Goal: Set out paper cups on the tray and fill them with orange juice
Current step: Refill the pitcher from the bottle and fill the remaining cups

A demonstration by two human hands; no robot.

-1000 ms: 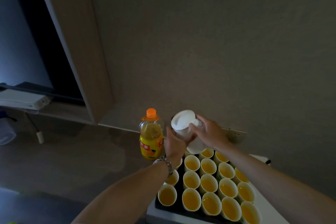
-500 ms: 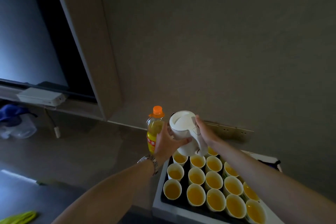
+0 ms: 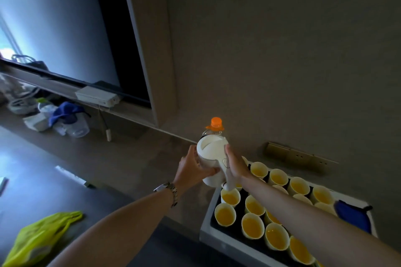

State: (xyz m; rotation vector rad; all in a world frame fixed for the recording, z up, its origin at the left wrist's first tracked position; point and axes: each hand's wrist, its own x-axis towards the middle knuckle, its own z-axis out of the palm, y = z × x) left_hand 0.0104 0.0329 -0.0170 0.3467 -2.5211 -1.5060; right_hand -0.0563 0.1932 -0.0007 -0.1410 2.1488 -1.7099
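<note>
A white jug (image 3: 211,154) with a closed lid is held upright just beyond the far left corner of the tray (image 3: 206,235). My left hand (image 3: 191,169) cups its left side and my right hand (image 3: 235,167) grips its handle. The white tray with a dark inside holds several paper cups (image 3: 252,225) filled with orange juice; my right forearm hides some of them. Behind the jug stands an orange juice bottle (image 3: 216,124) with an orange cap, mostly hidden.
A blue cloth (image 3: 352,215) lies at the tray's right end. A yellow-green bag (image 3: 39,238) lies at the lower left. Clutter with a blue cloth and plastic containers (image 3: 65,119) sits under the dark screen (image 3: 65,28). A wall socket strip (image 3: 299,156) is behind the tray.
The jug has been tipped back from tilted to upright and shifted left, now in front of the bottle. The view has swung left.
</note>
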